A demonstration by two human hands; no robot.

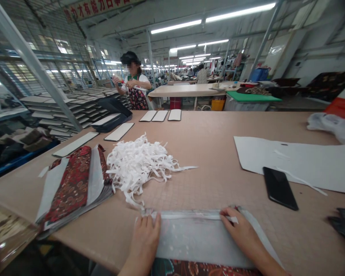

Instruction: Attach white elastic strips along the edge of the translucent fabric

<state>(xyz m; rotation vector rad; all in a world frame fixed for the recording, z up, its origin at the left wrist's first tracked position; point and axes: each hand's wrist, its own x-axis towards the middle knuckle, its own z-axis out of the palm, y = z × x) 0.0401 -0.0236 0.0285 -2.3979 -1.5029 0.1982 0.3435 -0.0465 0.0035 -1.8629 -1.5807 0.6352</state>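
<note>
A grey-white fabric panel [199, 239] lies flat at the near edge of the tan worktable [212, 161], with a white strip [189, 216] along its far edge. My left hand [146, 235] rests flat on the panel's left end, fingers stretched out. On the right, my right hand [238, 228] presses the strip down, fingertips together on it. Patterned red cloth [195, 268] shows under the panel's near side. A loose heap of white strips [139, 165] sits just beyond my left hand.
A stack of red patterned panels [74, 184] lies at the left. A black phone [279, 188] rests on a large white sheet [299, 163] at the right. Several white-edged pieces [160, 115] line the far edge. A person [133, 86] works beyond the table.
</note>
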